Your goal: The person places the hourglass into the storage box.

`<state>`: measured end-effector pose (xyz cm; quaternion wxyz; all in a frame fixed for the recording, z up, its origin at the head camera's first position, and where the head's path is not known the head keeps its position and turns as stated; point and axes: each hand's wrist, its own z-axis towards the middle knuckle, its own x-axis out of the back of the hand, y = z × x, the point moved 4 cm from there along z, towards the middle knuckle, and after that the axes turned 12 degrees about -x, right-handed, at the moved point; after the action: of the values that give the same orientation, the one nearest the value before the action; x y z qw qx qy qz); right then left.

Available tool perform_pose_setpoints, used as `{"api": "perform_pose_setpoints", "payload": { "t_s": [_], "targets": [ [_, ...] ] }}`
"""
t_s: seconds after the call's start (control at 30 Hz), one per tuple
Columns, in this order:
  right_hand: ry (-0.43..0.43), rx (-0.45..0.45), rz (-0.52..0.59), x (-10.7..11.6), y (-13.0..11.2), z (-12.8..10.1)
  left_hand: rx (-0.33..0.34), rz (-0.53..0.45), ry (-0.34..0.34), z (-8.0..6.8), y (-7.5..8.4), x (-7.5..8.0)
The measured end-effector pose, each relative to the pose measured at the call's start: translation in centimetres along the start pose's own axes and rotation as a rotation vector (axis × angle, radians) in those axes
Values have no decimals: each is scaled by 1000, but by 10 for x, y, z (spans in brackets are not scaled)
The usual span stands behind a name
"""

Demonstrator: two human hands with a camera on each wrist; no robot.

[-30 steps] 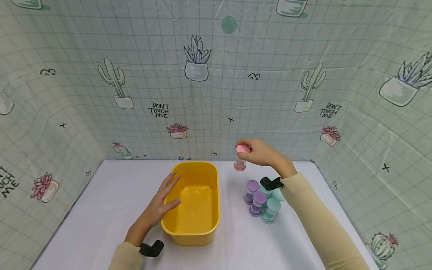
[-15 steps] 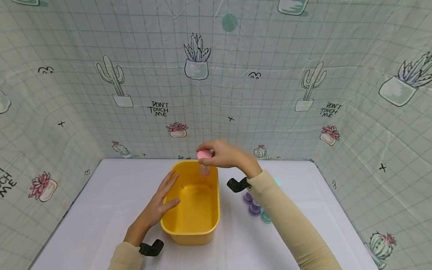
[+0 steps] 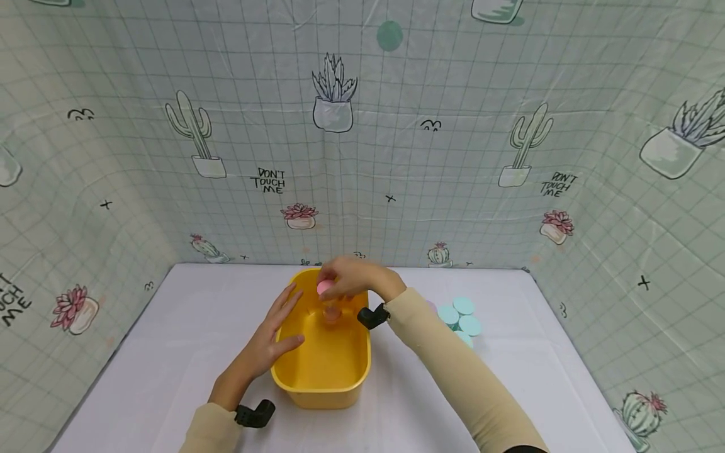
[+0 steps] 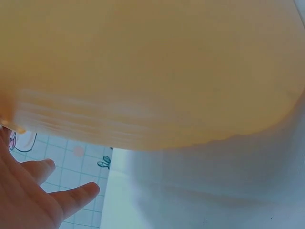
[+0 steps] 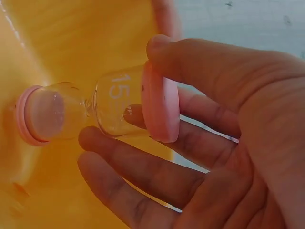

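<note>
While both sleeves frame the near edge, contents run near to far:

left hand (image 3: 266, 343): fingers straight and slightly spread, holding nothing; palm and fingertips rest against the left wall and rim of the yellow tub (image 3: 345, 384). Left wrist view shows two extended fingers (image 4: 71, 198) beside the blurred tub wall.

yellow tub: sits mid-table on the white table (image 3: 170, 327), long axis running away from the person.

right hand (image 3: 354, 280): reaches over the tub's far end, thumb and fingers pinched on the top cap of the pink sand timer (image 3: 327, 301).

pink sand timer: inside the tub's far end, above or at the floor; contact with the floor can't be told. Long axis close to vertical in the head view, held cap up, free cap down toward the tub floor. Right wrist view: pink cap (image 5: 159, 102) clamped between thumb and fingers, clear glass body marked "15", other cap (image 5: 35, 114) pointing at yellow plastic.

teal timers (image 3: 461, 318): upright cluster to the right of the tub, partly hidden behind the right sleeve, well apart from both hands.

backdrop (image 3: 362, 126): cactus-print grid sheet behind the table.
</note>
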<state>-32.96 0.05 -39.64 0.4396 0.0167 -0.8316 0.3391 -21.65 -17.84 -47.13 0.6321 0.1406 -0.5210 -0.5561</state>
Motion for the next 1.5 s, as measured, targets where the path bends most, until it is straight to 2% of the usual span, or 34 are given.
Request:
{"api": "perform_pose_setpoints", "payload": {
  "t_s": [0.23, 0.53, 0.93, 1.1, 1.23, 1.5],
  "targets": [
    [-23, -48, -44, -16, -3, 15, -2, 9, -3, -2, -1, 1],
    [-58, -74, -27, -29, 1, 27, -30, 10, -12, -1, 2, 1],
    [40, -100, -113, -35, -3, 29, -33, -4, -12, -1, 0, 0],
    [72, -51, -170, -39, -12, 35, -39, 15, 5, -3, -1, 3],
    [67, -45, -155, -41, -14, 36, -48, 23, 6, -5, 0, 4],
    [60, -149, -58, -39, -7, 32, -58, 24, -6, -1, 2, 2]
  ]
}}
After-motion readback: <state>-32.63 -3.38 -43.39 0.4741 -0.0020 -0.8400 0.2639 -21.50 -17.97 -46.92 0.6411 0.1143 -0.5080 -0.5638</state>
